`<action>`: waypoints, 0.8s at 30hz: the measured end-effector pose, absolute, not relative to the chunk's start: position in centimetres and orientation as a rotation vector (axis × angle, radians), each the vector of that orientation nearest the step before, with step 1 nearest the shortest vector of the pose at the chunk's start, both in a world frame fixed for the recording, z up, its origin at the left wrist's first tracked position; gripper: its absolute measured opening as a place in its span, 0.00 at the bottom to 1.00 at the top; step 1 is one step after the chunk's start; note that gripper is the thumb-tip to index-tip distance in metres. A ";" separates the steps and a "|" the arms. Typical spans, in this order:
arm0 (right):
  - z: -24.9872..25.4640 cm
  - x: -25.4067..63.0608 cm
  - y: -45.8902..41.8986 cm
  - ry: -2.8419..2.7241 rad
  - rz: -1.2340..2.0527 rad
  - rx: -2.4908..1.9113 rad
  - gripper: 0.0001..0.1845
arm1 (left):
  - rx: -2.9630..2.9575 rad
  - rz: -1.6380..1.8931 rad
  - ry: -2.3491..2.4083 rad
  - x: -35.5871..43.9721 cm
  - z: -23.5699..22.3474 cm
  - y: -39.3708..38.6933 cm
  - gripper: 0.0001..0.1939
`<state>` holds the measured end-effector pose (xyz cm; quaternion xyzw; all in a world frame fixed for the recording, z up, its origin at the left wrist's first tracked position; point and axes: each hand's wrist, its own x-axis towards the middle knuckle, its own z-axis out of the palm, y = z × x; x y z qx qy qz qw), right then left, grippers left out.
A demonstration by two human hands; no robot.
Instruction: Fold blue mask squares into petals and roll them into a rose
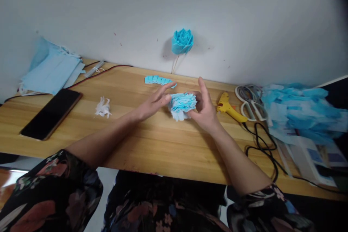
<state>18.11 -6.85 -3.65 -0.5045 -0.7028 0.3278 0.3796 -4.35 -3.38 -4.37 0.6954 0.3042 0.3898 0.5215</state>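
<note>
A: Where's the blue frilled bundle (182, 103)?

B: Mid-table, between the 2 hands. The right hand (208, 116) seems to hold it, thumb in front, index finger raised, other fingers partly hidden. The left hand (149, 108) is open, fingers outstretched, thumb by the left edge; I can't tell whether it touches.

A: What could go wrong?

B: The layers look thin and loose, so a slack right grip could let them splay or slip. Squeezing too hard might crush the frills.

A: And that black cord (258, 137)?

B: It loops near the right forearm. A snag could drag the yellow glue gun (230, 109); if it's hot, which I can't tell, it might burn skin or mark the blue material.

A: Any writing?

B: None I can read. The package (310, 156) at near right has blue printed areas, too blurred for a brand. The phone (51, 114) on the left has a dark screen, with no visible label.
</note>
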 end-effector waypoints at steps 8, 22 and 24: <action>-4.4 17.7 -6.5 -1.879 0.870 -1.299 0.62 | 2.058 0.891 0.675 -3.4 -5.3 -3.8 0.50; -4.8 17.8 -6.5 -1.848 0.954 -1.377 0.61 | 2.211 1.057 0.781 -3.4 -6.4 -3.8 0.48; -4.8 17.7 -6.5 -1.853 0.945 -1.377 0.62 | 2.189 1.074 0.789 -3.4 -6.3 -3.9 0.47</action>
